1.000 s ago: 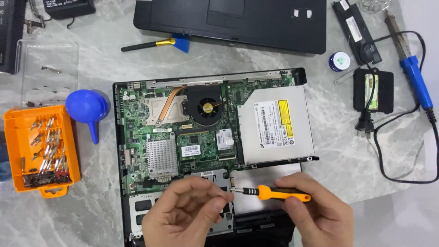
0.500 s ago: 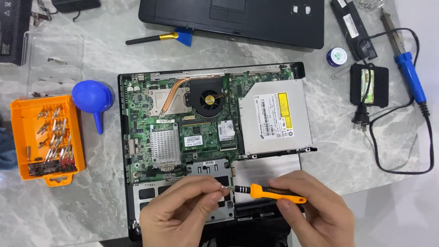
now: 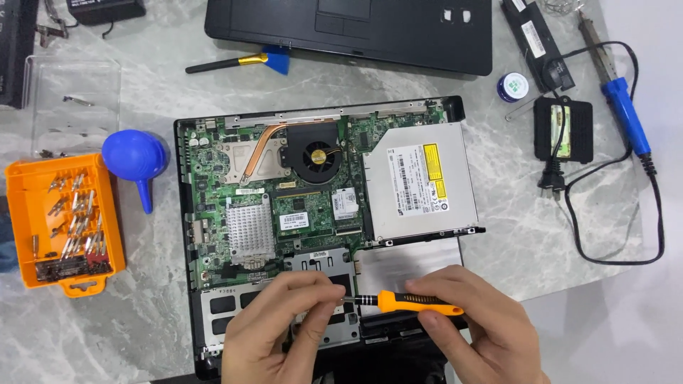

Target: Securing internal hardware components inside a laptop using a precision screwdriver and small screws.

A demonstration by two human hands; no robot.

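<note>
Barely shifting since a second ago: both hands keeping their place at the near edge of the opened laptop (image 3: pixel 324 235), screwdriver (image 3: pixel 409 303) still lying almost level, only the view creeping a little so the chassis sits more central.

Working at a spot on the near metal bracket (image 3: pixel 313 299), beside the bare silver bay below the optical drive (image 3: pixel 420 181). Judging the step as seating the bit at a small fastener there, though fingers are hiding the tip itself. Doing it well probably means keeping the shaft in line with the screw rather than slanted, pressing lightly along the axis before turning, steadying the tip with the other hand, and avoiding slips toward the green board with its heat sink (image 3: pixel 249 229) and fan (image 3: pixel 316 155).

Right hand (image 3: pixel 477 327) curling narrowly around the orange handle, thumb and fingers closed on it from above and below. Left hand (image 3: pixel 284 331) pinching at the black shaft near the tip, fingertips drawn close together; whether also gripping a screw, cannot tell.

Lying about the marble table (image 3: pixel 548 235): orange bit tray (image 3: pixel 60 220) and blue air blower (image 3: pixel 135 160) to the left, blue-handled soldering iron (image 3: pixel 622 107) with its cord to the right, black laptop cover (image 3: pixel 356 28) and a small brush (image 3: pixel 238 62) at the far side.
</note>
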